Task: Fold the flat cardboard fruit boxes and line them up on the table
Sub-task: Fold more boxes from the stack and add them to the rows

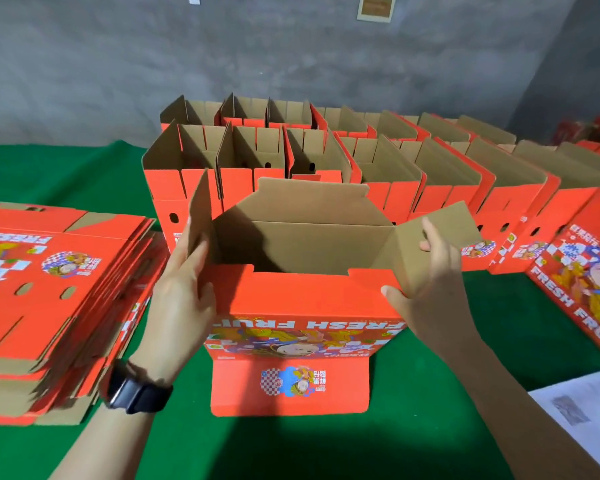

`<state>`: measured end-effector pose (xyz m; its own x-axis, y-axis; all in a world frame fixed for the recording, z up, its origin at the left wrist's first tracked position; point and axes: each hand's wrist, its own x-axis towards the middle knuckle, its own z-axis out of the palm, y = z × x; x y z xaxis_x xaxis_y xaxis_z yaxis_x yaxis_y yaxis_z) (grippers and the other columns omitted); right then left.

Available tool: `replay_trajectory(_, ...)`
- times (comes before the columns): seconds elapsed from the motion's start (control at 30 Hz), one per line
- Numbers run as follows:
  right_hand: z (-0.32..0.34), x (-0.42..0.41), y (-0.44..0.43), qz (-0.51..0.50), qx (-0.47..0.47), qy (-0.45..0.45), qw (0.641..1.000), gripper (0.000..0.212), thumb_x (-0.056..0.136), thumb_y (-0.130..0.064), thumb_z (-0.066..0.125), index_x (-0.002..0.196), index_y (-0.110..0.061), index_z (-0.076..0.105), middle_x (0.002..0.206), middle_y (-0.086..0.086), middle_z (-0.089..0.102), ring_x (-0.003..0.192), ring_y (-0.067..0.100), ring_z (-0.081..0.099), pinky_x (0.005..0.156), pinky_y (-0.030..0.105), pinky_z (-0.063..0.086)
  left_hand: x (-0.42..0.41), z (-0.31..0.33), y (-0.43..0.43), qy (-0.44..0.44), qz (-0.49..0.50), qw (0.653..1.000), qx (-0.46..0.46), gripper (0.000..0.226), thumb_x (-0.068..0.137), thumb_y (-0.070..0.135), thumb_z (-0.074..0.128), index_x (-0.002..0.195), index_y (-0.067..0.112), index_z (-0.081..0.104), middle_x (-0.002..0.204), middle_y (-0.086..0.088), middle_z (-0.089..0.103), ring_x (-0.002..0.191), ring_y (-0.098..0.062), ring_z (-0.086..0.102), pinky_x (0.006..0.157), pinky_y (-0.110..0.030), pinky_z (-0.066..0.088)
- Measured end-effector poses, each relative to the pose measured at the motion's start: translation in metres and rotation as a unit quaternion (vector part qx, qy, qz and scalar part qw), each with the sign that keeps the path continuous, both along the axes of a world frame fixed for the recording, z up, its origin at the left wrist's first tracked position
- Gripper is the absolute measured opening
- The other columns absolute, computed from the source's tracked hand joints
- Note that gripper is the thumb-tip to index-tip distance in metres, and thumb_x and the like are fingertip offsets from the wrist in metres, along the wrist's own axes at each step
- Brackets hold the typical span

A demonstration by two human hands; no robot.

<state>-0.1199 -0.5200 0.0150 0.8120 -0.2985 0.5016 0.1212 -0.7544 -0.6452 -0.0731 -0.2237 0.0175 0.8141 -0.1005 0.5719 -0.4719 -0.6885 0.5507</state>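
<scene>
left grip (pixel 184 296) presses flat on the left flap (pixel 201 216) of the open box (pixel 302 299); right grip (pixel 430 285) pinches the right flap (pixel 461 225). the box stands on the desk (pixel 291 445) between both, long axis left-right.

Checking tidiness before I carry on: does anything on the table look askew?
The flat stack on the left is fanned out, edges not squared. At the right edge one box shows its printed face up, unlike the upright rows.
</scene>
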Motion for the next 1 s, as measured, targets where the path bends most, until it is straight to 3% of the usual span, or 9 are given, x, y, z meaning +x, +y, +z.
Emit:
replay_trajectory(0.17, -0.003, 0.005, 0.000, 0.008, -0.006, -0.041, 0.999, 0.097, 0.061, 0.005, 0.082, 0.145, -0.012, 0.035, 0.131, 0.002, 0.034, 0.111, -0.009, 0.031, 0.094, -0.007, 0.015, 0.006, 0.004, 0.001, -0.027, -0.122, 0.991, 0.038, 0.095, 0.068, -0.027, 0.056, 0.146, 0.013, 0.021, 0.147, -0.003, 0.032, 0.137, -0.009, 0.028, 0.113, -0.012, 0.015)
replay_trajectory(0.27, -0.003, 0.009, 0.001, -0.002, -0.003, -0.064, 0.998, 0.093, 0.065, 0.011, 0.075, 0.145, -0.012, 0.034, 0.148, 0.008, 0.028, 0.132, -0.003, 0.024, 0.103, -0.002, 0.012, 0.007, 0.007, 0.003, -0.018, -0.164, 0.986, -0.015, 0.076, 0.083, 0.010, 0.063, 0.145, 0.023, 0.021, 0.140, 0.009, 0.041, 0.131, 0.003, 0.036, 0.109, -0.009, 0.021)
replay_trajectory(0.37, -0.003, 0.010, -0.002, 0.010, -0.018, -0.064, 0.998, 0.088, 0.068, 0.019, 0.063, 0.146, -0.012, 0.034, 0.156, 0.013, 0.017, 0.138, -0.004, 0.014, 0.102, -0.003, 0.011, 0.020, 0.018, 0.008, 0.017, -0.142, 0.983, -0.117, 0.044, 0.091, 0.042, 0.046, 0.134, 0.032, 0.044, 0.124, 0.008, 0.060, 0.114, 0.010, 0.052, 0.098, -0.007, 0.034)
replay_trajectory(0.5, 0.006, 0.007, -0.004, 0.068, -0.100, -0.010, 0.993, 0.075, 0.069, 0.018, 0.043, 0.135, -0.018, 0.052, 0.154, 0.004, 0.030, 0.114, 0.004, 0.048, 0.083, 0.001, 0.036, 0.060, 0.036, 0.003, 0.110, -0.066, 0.988, -0.085, 0.034, 0.099, 0.023, 0.046, 0.131, 0.014, 0.056, 0.119, -0.015, 0.064, 0.110, -0.027, 0.059, 0.102, -0.037, 0.043)
replay_trajectory(0.6, 0.021, 0.008, -0.005, 0.077, -0.220, 0.093, 0.968, 0.082, 0.069, 0.017, 0.039, 0.138, -0.027, 0.051, 0.154, -0.008, 0.032, 0.083, 0.025, 0.062, 0.065, 0.024, 0.044, 0.074, 0.040, -0.007, 0.148, -0.060, 0.986, -0.038, 0.026, 0.096, 0.019, 0.053, 0.119, 0.016, 0.062, 0.121, -0.008, 0.059, 0.103, -0.021, 0.055, 0.094, -0.035, 0.042)
replay_trajectory(0.73, 0.039, 0.019, 0.001, 0.027, -0.329, 0.266, 0.905, 0.099, 0.073, 0.013, 0.039, 0.150, -0.043, 0.012, 0.160, -0.020, -0.003, 0.097, 0.025, 0.060, 0.070, 0.028, 0.041, 0.075, 0.040, -0.007, 0.198, -0.183, 0.952, -0.146, 0.021, 0.094, 0.007, 0.053, 0.106, 0.023, 0.058, 0.118, 0.006, 0.059, 0.108, -0.002, 0.054, 0.095, -0.024, 0.042)
replay_trajectory(0.83, 0.048, 0.027, 0.009, -0.001, -0.393, 0.310, 0.866, 0.105, 0.077, 0.012, 0.044, 0.150, -0.042, -0.010, 0.160, -0.010, -0.015, 0.085, 0.027, 0.057, 0.067, 0.032, 0.042, 0.077, 0.038, -0.004, 0.200, -0.206, 0.945, -0.158, 0.044, 0.095, 0.006, 0.052, 0.127, 0.035, 0.048, 0.128, 0.008, 0.056, 0.121, -0.005, 0.050, 0.103, -0.026, 0.036)
replay_trajectory(0.9, 0.052, 0.033, 0.013, -0.014, -0.416, 0.299, 0.859, 0.104, 0.080, 0.009, 0.047, 0.150, -0.038, -0.014, 0.161, -0.004, -0.011, 0.081, 0.028, 0.055, 0.063, 0.032, 0.039, 0.080, 0.034, -0.004, 0.198, -0.206, 0.946, -0.152, 0.048, 0.096, 0.007, 0.050, 0.132, 0.038, 0.044, 0.133, 0.010, 0.053, 0.126, -0.006, 0.047, 0.103, -0.023, 0.033)
replay_trajectory(1.0, 0.059, 0.040, 0.016, -0.012, -0.460, 0.235, 0.856, 0.090, 0.087, 0.000, 0.050, 0.152, -0.031, -0.004, 0.158, -0.001, 0.018, 0.096, 0.032, 0.063, 0.065, 0.033, 0.039, 0.082, 0.030, -0.006, 0.197, -0.201, 0.947, -0.154, 0.041, 0.097, 0.010, 0.048, 0.127, 0.038, 0.051, 0.133, 0.007, 0.054, 0.126, -0.011, 0.048, 0.108, -0.029, 0.033)
